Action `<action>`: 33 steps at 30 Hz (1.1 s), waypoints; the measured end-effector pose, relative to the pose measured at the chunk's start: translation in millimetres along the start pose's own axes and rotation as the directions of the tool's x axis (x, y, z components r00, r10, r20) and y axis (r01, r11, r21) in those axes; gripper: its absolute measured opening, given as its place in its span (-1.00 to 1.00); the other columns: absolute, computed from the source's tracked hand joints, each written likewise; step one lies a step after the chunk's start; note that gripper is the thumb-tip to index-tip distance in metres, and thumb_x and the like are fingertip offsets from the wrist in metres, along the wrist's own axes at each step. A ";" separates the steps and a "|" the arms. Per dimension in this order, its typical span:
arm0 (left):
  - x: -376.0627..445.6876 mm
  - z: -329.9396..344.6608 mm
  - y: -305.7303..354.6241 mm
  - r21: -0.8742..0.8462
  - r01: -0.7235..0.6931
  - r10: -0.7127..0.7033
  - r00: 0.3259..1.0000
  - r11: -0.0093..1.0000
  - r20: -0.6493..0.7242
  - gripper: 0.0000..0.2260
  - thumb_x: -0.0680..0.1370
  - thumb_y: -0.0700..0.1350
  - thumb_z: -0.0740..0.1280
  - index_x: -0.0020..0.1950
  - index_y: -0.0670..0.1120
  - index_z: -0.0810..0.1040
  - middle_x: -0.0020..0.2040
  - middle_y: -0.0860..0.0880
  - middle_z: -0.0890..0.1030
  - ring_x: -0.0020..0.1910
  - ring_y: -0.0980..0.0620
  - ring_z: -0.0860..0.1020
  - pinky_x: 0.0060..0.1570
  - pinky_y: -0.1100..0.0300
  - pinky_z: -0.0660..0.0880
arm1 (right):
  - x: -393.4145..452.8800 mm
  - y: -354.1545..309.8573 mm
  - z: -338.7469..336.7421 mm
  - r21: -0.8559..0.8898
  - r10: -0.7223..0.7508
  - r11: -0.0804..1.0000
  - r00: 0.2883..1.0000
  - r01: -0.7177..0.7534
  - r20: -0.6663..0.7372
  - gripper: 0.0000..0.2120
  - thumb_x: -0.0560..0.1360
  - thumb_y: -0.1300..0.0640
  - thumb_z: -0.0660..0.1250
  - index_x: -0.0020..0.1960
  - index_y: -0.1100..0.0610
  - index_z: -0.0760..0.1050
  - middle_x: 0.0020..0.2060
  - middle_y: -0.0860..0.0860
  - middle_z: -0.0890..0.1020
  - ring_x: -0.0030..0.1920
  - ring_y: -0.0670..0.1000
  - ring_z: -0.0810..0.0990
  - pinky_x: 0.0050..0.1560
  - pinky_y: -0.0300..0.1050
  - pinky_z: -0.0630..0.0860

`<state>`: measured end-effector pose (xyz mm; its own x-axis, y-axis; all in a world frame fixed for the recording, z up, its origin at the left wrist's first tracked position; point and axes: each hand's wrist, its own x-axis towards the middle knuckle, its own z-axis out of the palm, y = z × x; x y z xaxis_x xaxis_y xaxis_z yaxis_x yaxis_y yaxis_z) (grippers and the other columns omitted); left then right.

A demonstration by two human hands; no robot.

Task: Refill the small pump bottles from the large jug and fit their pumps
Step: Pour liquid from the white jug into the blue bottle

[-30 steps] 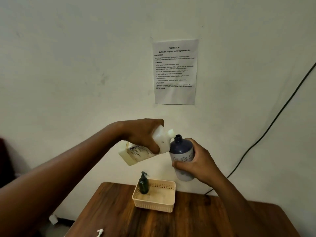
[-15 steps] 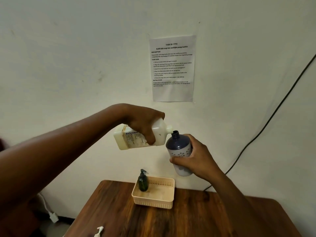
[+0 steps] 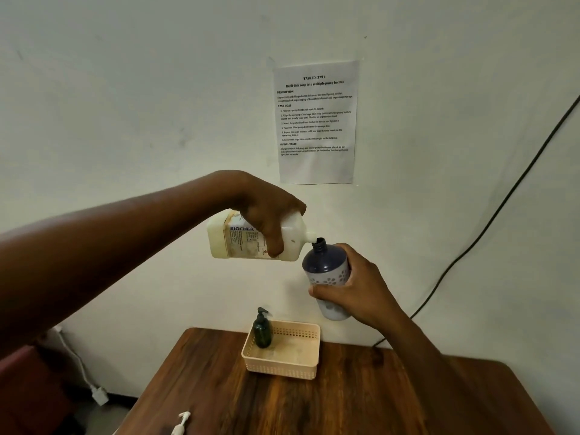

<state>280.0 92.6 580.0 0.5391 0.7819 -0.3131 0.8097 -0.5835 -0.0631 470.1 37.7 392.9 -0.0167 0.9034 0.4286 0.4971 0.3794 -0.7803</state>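
Above the wooden table (image 3: 361, 400), mid-pour.
Left hand (image 3: 266, 211) grips Biochek jug (image 3: 238, 238), right hand (image 3: 354, 287) grips the navy bottle (image 3: 324, 265); narrow neck, could spill easily.

- A bare room set up for recorded tasks: a printed task sheet (image 3: 316, 120) is taped to the plain white wall (image 3: 125, 89) at 12 o'clock.
- A wooden surface (image 3: 345, 403) stands against it at 6 o'clock; a black cable (image 3: 502, 199) runs at 3 o'clock.

- One head-worn wide-angle view, facing forward at a pale wall (image 3: 157, 89) and slightly down.
- Close behind both raised arms; the brown wooden desk (image 3: 345, 403) sits low in frame.
- Edges perhaps bowed by the lens.
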 end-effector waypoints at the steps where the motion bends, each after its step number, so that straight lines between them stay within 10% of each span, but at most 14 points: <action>1: 0.2 -1.0 0.9 0.007 0.001 -0.002 1.000 1.000 0.006 -0.56 0.39 -0.04 0.64 0.06 0.07 0.41 0.00 -0.02 0.61 0.05 -0.11 0.66 -0.18 0.11 0.60 | 0.3 0.1 0.2 -0.001 -0.002 1.000 1.000 0.002 -0.002 -0.36 0.26 -0.11 0.62 0.23 -0.19 0.38 0.03 -0.30 0.55 0.00 -0.25 0.56 -0.19 -0.50 0.47; 33: 2.9 -18.2 8.9 0.139 0.017 -0.025 0.998 0.990 0.054 -0.55 0.40 -0.06 0.62 0.13 0.00 0.44 0.02 -0.07 0.64 -0.06 -0.06 0.65 -0.20 0.13 0.61 | 3.8 0.2 2.1 -0.006 -0.019 1.000 1.000 0.019 -0.025 -0.35 0.27 -0.17 0.60 0.24 -0.21 0.35 0.03 -0.36 0.51 0.02 -0.21 0.57 -0.18 -0.50 0.45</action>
<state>293.0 93.6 595.8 0.5053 0.7833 -0.3620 0.7789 -0.5946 -0.1994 468.3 41.6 393.3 -0.0048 0.8907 0.4546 0.5022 0.3953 -0.7691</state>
